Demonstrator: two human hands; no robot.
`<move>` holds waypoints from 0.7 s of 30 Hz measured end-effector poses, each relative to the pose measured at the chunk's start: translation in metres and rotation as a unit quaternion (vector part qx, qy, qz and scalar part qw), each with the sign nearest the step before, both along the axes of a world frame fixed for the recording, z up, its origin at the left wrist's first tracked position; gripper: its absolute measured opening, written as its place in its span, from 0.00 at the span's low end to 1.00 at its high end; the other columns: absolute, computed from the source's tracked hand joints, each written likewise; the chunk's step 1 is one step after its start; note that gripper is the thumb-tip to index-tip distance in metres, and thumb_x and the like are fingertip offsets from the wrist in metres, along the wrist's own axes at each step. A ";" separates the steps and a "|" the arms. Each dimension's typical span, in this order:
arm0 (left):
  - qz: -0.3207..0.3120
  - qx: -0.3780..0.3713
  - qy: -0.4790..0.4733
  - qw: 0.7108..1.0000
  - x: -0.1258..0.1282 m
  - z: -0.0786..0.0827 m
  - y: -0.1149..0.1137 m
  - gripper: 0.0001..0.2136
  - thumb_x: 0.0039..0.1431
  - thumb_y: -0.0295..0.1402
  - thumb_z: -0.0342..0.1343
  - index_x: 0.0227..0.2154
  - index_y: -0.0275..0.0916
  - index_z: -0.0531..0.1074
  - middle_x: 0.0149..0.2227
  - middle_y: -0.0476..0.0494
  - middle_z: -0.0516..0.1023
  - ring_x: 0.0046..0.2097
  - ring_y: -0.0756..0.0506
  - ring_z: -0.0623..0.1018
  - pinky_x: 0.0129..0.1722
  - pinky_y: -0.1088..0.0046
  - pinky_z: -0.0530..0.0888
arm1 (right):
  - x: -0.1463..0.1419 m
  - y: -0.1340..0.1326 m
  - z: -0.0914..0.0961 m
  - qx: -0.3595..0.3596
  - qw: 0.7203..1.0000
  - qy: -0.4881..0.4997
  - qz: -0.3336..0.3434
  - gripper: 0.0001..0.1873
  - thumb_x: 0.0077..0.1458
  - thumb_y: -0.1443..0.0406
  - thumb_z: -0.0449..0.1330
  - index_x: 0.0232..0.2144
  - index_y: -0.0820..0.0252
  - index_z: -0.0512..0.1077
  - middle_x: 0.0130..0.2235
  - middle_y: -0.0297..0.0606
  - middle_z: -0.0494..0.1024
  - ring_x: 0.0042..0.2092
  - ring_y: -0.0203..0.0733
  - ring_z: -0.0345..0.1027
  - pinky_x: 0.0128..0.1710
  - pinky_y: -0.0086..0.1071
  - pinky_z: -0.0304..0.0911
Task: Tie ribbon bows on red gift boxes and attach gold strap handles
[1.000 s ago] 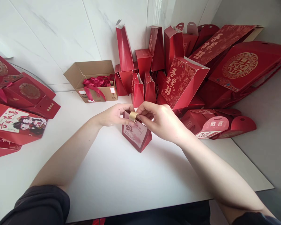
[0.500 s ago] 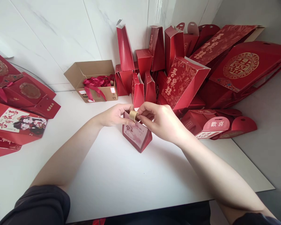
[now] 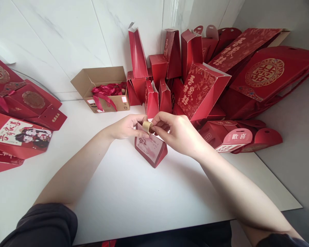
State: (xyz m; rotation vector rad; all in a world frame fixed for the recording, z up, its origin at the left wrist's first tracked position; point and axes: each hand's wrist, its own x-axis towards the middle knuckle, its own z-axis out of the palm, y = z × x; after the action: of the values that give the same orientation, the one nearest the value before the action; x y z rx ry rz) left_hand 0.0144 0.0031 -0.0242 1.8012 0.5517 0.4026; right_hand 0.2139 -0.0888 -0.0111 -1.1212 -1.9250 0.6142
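A small red gift box [image 3: 150, 151] with a pink picture panel stands on the white table [image 3: 134, 199] in the middle. At its top sits a small gold ring-shaped clasp [image 3: 146, 127]. My left hand [image 3: 125, 126] pinches the top of the box from the left, fingers closed. My right hand [image 3: 179, 132] pinches the gold clasp from the right, fingers closed on it.
A brown cardboard carton [image 3: 103, 87] with red ribbons stands at the back. Several upright red boxes and bags [image 3: 170, 68] pile against the wall and to the right. Flat red boxes [image 3: 20, 133] lie at the left. The table's right edge [image 3: 280, 185] drops off.
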 end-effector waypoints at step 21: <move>-0.001 0.015 0.006 1.000 -0.001 -0.002 0.001 0.14 0.48 0.33 0.68 0.28 0.34 0.68 0.30 0.47 0.75 0.34 0.48 0.78 0.34 0.73 0.76 | 0.002 0.001 0.002 -0.029 0.999 -0.008 0.016 0.04 0.58 0.68 0.56 0.33 0.59 0.71 0.33 0.33 0.79 0.32 0.35 0.70 0.34 0.28 0.62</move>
State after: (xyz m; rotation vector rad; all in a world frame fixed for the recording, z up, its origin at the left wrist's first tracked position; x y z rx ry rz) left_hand 0.0138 0.0044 -0.0257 1.8329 0.5556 0.4011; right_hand 0.2154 -0.0875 -0.0089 -1.1365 -1.9533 0.6836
